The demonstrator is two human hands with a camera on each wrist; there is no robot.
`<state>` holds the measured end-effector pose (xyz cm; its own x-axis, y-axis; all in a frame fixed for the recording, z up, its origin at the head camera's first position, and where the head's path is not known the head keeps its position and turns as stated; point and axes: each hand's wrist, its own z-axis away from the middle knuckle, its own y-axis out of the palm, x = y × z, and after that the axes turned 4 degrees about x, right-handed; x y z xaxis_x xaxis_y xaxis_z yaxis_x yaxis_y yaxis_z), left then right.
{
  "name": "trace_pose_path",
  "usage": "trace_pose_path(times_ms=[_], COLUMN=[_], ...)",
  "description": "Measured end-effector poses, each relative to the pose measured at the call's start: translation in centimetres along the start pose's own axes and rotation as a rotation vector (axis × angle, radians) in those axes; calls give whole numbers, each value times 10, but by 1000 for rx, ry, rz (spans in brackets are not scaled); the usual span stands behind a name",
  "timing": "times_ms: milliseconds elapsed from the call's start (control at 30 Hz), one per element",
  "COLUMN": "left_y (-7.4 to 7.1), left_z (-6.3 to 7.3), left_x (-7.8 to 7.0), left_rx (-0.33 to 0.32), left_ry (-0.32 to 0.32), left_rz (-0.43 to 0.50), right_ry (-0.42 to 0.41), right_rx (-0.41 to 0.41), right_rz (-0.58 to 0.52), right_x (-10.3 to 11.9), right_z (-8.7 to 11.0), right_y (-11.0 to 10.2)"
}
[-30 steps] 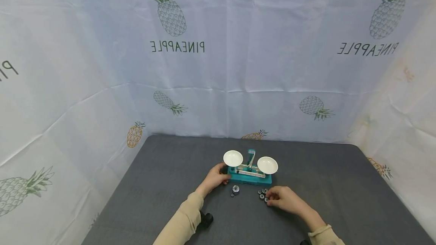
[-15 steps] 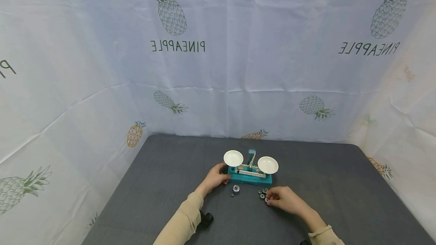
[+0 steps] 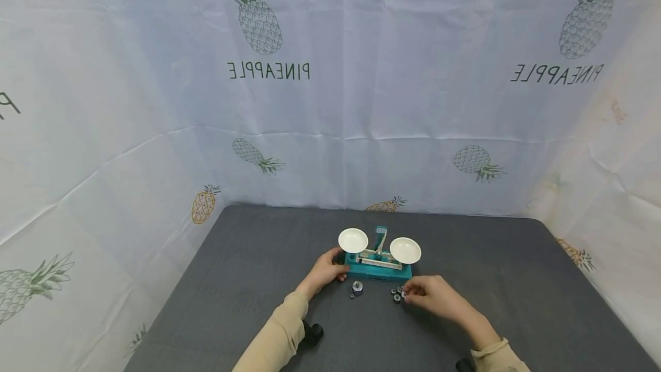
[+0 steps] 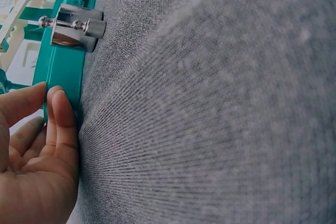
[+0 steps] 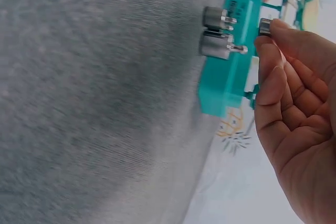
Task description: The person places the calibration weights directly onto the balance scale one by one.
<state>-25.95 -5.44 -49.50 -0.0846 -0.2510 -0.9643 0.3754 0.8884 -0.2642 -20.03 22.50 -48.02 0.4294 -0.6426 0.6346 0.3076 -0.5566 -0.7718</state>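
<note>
A teal balance scale [image 3: 378, 272] with two white pans stands on the dark tabletop. My left hand [image 3: 323, 271] grips the left end of its base; in the left wrist view, thumb and fingers [image 4: 64, 111] lie on either side of the teal edge. My right hand [image 3: 439, 298] pinches a small metal weight [image 5: 265, 27] between thumb and fingertip, raised a little off the table. Beside that hand are several small weights [image 3: 397, 298], partly hidden by the fingers. A larger knobbed weight [image 3: 357, 287] and a tiny weight [image 3: 352, 296] stand in front of the scale's left half.
The left pan [image 3: 353, 240] and the right pan [image 3: 405, 250] hold nothing visible. A dark grey table [image 3: 279, 234] extends around the scale. Behind it hangs a white cloth [image 3: 320, 177] printed with pineapples. A black wrist device [image 3: 313, 333] sits under the left sleeve.
My right hand has risen slightly and moved a short way toward the scale, lifting the small weight from the group. The left hand stays on the base.
</note>
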Motion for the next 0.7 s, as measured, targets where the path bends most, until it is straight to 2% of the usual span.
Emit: trace_pose_path(times_ms=[167, 433, 567, 700], left_y=[-1, -1, -2, -2], left_z=[-2, -18, -18, -19], left_x=[2, 30, 34, 36], left_rx=[14, 20, 31, 33], left_ry=[-15, -27, 12, -9], left_rz=[17, 12, 18, 6], right_ry=[16, 26, 44, 84], right_rx=[-8, -46, -72, -101], right_rz=[-7, 7, 15, 20], right_x=[7, 18, 22, 24], right_z=[2, 2, 0, -3], right_y=[-10, -24, -31, -37])
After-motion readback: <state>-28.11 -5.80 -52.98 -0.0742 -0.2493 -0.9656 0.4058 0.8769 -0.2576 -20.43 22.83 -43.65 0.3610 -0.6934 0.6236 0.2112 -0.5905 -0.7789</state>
